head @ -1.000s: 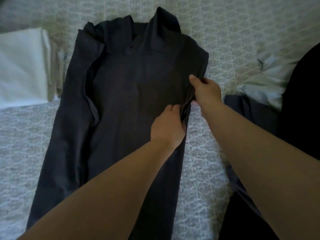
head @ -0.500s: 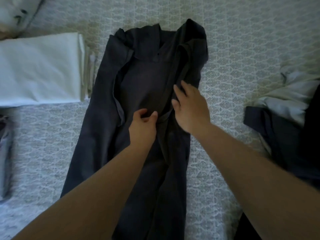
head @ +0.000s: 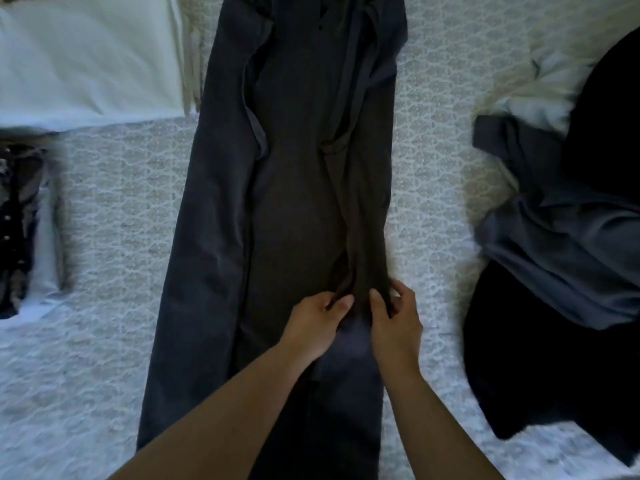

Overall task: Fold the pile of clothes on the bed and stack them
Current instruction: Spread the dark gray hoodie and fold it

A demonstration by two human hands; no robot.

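A long dark grey garment (head: 221, 237) lies stretched lengthwise down the middle of a bed covered with a pale lace-patterned bedspread (head: 114, 209). Its two long sides are folded inward over the centre, making a narrow strip that runs from the top edge of the view down past the bottom. Two bare forearms reach in from below. The left hand (head: 317, 323) and the right hand (head: 394, 320) sit close together on the inner fold along the garment's right side, low on the strip. Each hand has its fingers curled, pinching a ridge of the dark cloth between thumb and fingertips. To the left, near the garment's upper part, lies a folded white cloth (head: 86, 60), and below it a folded dark patterned item (head: 17, 220). To the right, apart from the garment, sits a loose heap of unfolded clothes (head: 561, 237) in grey-blue, black and white.
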